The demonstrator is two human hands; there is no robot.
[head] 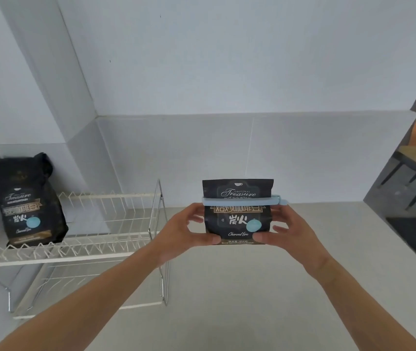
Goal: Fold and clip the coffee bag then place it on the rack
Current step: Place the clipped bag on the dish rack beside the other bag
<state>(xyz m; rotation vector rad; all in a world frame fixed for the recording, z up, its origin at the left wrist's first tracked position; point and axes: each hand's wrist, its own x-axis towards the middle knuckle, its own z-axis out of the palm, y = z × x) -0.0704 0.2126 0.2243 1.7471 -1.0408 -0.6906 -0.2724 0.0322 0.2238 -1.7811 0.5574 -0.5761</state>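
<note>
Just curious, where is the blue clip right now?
The blue clip runs across the upper part of the coffee bag held above the counter, right of the rack.

Both bare forearms reach fwd & up, converging. Left hand (186, 233) cupped, thumb low in front, fingers curled behind; right hand (286, 233) mirrors it. Both grip the black foil coffee bag (237, 216) by its sides, held upright.
</note>
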